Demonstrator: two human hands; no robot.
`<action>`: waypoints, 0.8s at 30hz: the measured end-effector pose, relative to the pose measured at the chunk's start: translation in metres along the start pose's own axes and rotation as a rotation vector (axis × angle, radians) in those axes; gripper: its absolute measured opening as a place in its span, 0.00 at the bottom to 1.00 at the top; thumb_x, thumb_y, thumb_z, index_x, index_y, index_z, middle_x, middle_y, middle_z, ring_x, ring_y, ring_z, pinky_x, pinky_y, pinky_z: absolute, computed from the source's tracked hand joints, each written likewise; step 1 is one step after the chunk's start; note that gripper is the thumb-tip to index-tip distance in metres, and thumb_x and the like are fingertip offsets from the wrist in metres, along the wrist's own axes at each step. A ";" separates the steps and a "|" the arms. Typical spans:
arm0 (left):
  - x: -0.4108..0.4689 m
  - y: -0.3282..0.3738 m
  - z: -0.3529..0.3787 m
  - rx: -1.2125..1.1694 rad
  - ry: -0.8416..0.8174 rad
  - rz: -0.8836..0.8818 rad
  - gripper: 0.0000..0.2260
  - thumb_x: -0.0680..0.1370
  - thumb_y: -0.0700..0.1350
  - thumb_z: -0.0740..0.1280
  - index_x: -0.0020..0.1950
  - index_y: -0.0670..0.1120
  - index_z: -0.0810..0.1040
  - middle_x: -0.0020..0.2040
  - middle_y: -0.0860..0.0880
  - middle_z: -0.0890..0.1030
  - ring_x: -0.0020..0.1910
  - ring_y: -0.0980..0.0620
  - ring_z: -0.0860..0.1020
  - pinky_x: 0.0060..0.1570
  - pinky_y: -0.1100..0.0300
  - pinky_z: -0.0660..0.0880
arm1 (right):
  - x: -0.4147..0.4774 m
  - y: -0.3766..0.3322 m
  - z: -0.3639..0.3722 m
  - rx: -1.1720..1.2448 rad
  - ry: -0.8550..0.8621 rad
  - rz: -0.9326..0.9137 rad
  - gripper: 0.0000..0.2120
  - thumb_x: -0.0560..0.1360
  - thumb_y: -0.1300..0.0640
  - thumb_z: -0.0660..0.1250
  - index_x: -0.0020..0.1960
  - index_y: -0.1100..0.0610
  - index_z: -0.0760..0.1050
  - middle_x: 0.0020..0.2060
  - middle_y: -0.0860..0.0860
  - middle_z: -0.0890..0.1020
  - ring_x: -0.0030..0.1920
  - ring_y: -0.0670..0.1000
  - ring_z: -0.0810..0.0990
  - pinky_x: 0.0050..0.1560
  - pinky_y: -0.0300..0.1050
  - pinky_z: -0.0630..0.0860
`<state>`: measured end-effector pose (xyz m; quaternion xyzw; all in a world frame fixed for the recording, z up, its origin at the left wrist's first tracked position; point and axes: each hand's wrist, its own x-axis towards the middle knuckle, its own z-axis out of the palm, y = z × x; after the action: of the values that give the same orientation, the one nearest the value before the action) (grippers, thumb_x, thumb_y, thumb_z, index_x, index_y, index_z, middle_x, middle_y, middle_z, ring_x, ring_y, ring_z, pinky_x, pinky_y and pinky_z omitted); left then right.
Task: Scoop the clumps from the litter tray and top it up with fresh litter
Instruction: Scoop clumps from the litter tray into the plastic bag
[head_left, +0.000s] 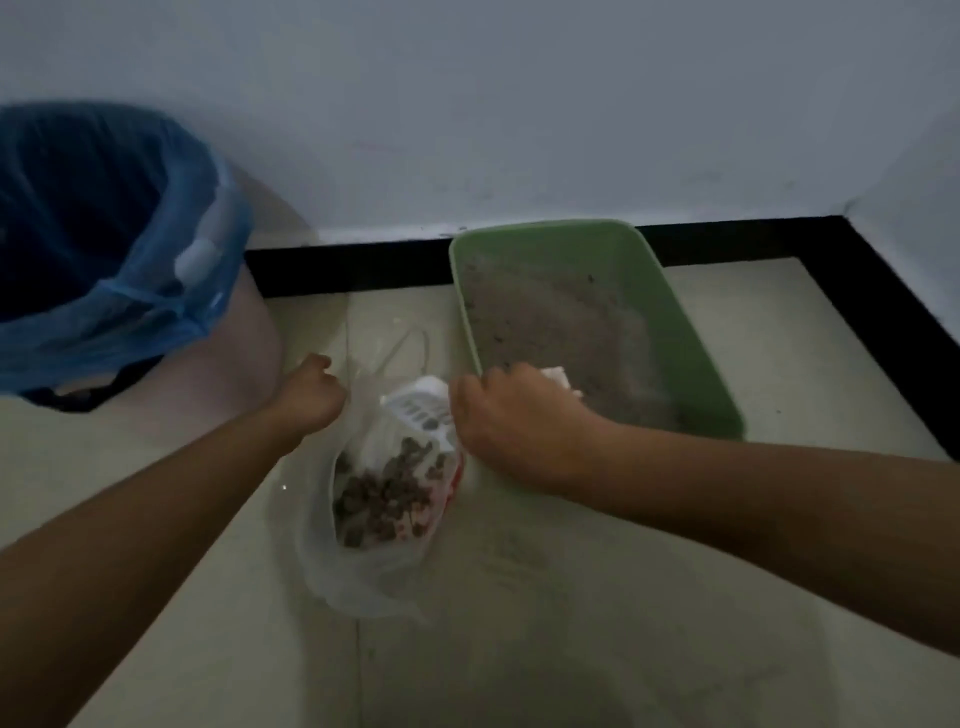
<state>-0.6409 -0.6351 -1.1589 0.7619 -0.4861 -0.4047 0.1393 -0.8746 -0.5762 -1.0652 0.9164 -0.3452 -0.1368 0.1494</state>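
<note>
The green litter tray (670, 332) sits on the tiled floor (571, 597) against the black skirting (353, 270) of the far wall, near the right corner, its grey litter thin. Just beside its near-left corner a clear plastic bag (358, 577) holds brown clumps (384, 493). The bag looks limp, slippery and bottom-heavy, best lifted by its rim. The left hand (311, 395) is curled tight, apparently pinching that rim. The right hand (509, 421) wraps the light, stiff white scoop (415, 410), tipped into the bag's mouth. A blue-lined bin (156, 291) stands far left in the dim room.

Both forearms bare up to frame edge; L hand (311, 396) & R hand (506, 422) bare too.
</note>
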 end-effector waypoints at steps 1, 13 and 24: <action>0.003 -0.008 0.003 -0.080 0.016 -0.023 0.23 0.80 0.40 0.61 0.75 0.44 0.63 0.69 0.40 0.70 0.62 0.42 0.73 0.54 0.57 0.70 | 0.007 -0.011 0.005 -0.080 0.002 -0.071 0.11 0.68 0.63 0.59 0.36 0.55 0.79 0.31 0.53 0.76 0.27 0.53 0.74 0.27 0.44 0.58; 0.042 0.011 0.013 -0.411 0.029 -0.012 0.14 0.77 0.44 0.59 0.61 0.49 0.76 0.59 0.44 0.79 0.55 0.44 0.78 0.59 0.48 0.76 | 0.043 0.031 -0.019 0.242 -0.082 0.224 0.11 0.77 0.46 0.59 0.49 0.53 0.74 0.40 0.49 0.77 0.35 0.53 0.78 0.27 0.43 0.66; 0.079 0.129 0.058 -0.395 0.057 0.052 0.27 0.81 0.55 0.51 0.60 0.34 0.75 0.60 0.33 0.77 0.49 0.38 0.77 0.51 0.51 0.73 | -0.018 0.150 0.052 0.294 -0.214 0.784 0.12 0.82 0.48 0.59 0.57 0.56 0.66 0.33 0.48 0.71 0.28 0.46 0.72 0.27 0.42 0.69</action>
<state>-0.7492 -0.7550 -1.1556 0.7182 -0.4126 -0.4666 0.3102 -0.9951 -0.6806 -1.0553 0.7081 -0.6967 -0.1131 0.0211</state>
